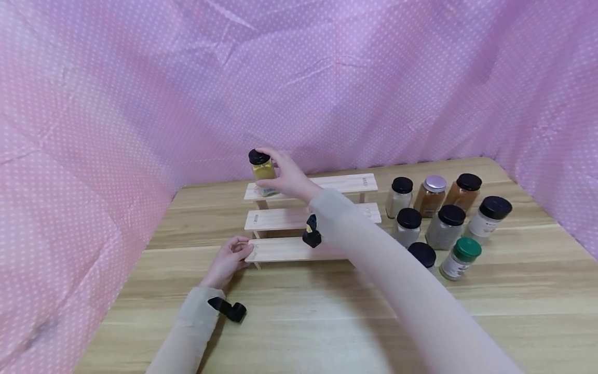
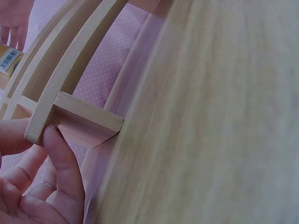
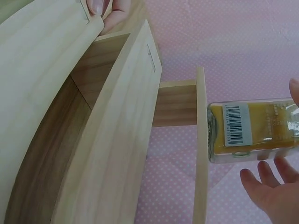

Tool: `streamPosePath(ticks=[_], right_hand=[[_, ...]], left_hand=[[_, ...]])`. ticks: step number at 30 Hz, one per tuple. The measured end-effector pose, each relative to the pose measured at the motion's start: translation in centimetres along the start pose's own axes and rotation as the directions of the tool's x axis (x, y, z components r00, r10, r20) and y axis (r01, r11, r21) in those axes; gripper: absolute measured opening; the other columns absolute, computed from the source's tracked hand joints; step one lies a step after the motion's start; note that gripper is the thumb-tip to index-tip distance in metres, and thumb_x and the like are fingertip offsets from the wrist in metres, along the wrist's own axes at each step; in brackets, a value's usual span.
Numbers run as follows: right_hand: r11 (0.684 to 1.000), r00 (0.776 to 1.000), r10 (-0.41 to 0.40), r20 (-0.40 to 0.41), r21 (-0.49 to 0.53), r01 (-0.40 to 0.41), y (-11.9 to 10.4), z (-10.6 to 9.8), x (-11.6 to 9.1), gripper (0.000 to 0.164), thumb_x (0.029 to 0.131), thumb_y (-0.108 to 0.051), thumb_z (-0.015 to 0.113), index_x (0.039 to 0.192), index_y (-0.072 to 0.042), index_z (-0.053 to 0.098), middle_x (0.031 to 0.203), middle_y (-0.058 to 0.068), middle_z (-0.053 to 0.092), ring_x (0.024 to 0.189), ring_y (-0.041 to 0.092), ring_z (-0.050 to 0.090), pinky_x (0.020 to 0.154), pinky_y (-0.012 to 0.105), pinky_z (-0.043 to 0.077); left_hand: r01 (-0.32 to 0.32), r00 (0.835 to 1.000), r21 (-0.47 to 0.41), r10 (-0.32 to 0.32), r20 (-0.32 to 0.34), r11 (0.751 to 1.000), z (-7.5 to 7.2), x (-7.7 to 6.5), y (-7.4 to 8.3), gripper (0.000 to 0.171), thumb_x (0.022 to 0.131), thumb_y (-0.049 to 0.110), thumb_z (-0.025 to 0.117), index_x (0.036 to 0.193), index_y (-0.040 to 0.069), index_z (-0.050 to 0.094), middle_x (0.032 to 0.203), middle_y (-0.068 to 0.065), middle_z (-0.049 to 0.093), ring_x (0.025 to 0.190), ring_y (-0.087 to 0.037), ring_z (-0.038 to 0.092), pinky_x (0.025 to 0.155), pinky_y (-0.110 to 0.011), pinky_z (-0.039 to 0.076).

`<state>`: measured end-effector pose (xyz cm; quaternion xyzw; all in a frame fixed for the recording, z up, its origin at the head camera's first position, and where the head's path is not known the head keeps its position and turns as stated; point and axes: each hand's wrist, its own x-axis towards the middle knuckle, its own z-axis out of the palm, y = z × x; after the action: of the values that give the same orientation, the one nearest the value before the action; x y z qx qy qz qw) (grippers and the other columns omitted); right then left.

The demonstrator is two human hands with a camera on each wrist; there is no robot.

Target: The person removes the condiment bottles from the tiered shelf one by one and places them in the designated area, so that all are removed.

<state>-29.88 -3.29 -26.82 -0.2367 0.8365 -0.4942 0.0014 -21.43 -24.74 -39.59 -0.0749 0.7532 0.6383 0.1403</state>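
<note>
A three-step wooden rack (image 1: 280, 250) stands on the table. My right hand (image 1: 291, 177) holds a glass jar of yellow powder (image 1: 263, 170) with a black lid, upright at the left end of the top step. In the right wrist view, the jar's base meets that step's board (image 3: 201, 154), and a barcode label (image 3: 238, 125) shows on its side. With thumb and fingers, my left hand (image 1: 227, 262) pinches the left end of the lowest step; the left wrist view shows the thumb (image 2: 63, 163) against the board's edge.
Right of the rack stand several spice jars, among them a green-lidded one (image 1: 460, 258), a silver-lidded one (image 1: 430, 197) and a black-lidded one with a white label (image 1: 488, 218). Pink dotted cloth (image 1: 299, 88) hangs behind the table (image 1: 299, 322). My right forearm crosses over the rack.
</note>
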Motion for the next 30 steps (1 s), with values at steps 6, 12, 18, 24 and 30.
streamPosePath(ticks=[6,12,18,24,30], right_hand=[[0.999,0.998,-0.041,-0.043,0.033,0.042,0.0,0.6,0.2,0.065,0.084,-0.009,0.070,0.139,-0.015,0.037,0.138,0.009,0.046,0.123,0.028,0.047,0.103,0.041,0.041],[0.999,0.994,-0.048,-0.099,0.006,0.049,0.2,0.9,-0.4,0.054,0.087,-0.009,0.067,0.134,-0.013,0.041,0.132,0.013,0.048,0.114,0.028,0.052,0.093,0.035,0.048],[0.973,0.972,-0.191,-0.137,-0.154,0.170,0.3,0.9,-1.0,0.050,0.085,-0.010,0.069,0.129,-0.007,0.047,0.110,0.012,0.050,0.090,0.022,0.047,0.075,0.026,0.043],[0.964,0.949,-0.256,-0.182,-0.115,0.238,0.2,0.9,-2.1,0.048,0.084,-0.006,0.069,0.127,-0.004,0.048,0.121,0.014,0.051,0.109,0.025,0.053,0.091,0.025,0.048],[0.949,0.933,-0.290,-0.214,0.060,0.309,-0.9,0.0,-3.8,0.051,0.080,0.001,0.071,0.126,-0.001,0.047,0.127,0.018,0.051,0.120,0.029,0.053,0.097,0.028,0.047]], left_hand=[[-0.012,1.000,-0.011,0.013,0.002,1.000,-0.1,-0.1,0.0,0.014,0.095,0.004,0.054,0.108,0.001,0.050,0.081,0.006,0.060,0.071,-0.006,0.058,0.063,-0.020,0.050],[-0.002,1.000,-0.002,0.002,0.019,1.000,0.2,-0.3,0.0,0.017,0.095,0.004,0.053,0.112,0.000,0.050,0.084,0.005,0.060,0.073,-0.006,0.058,0.064,-0.020,0.050],[-0.020,1.000,-0.011,0.020,0.003,1.000,0.1,0.0,0.2,0.019,0.095,0.004,0.054,0.112,-0.002,0.050,0.082,0.005,0.059,0.071,-0.006,0.058,0.062,-0.019,0.049],[-0.022,1.000,-0.006,0.022,0.005,1.000,-0.2,0.1,0.4,0.019,0.095,0.006,0.054,0.112,-0.001,0.050,0.083,0.006,0.060,0.072,-0.005,0.057,0.062,-0.020,0.049],[-0.014,1.000,-0.004,0.014,0.000,1.000,-0.5,0.3,0.5,0.017,0.095,0.005,0.054,0.111,0.000,0.050,0.083,0.006,0.059,0.071,-0.005,0.058,0.061,-0.019,0.048]])
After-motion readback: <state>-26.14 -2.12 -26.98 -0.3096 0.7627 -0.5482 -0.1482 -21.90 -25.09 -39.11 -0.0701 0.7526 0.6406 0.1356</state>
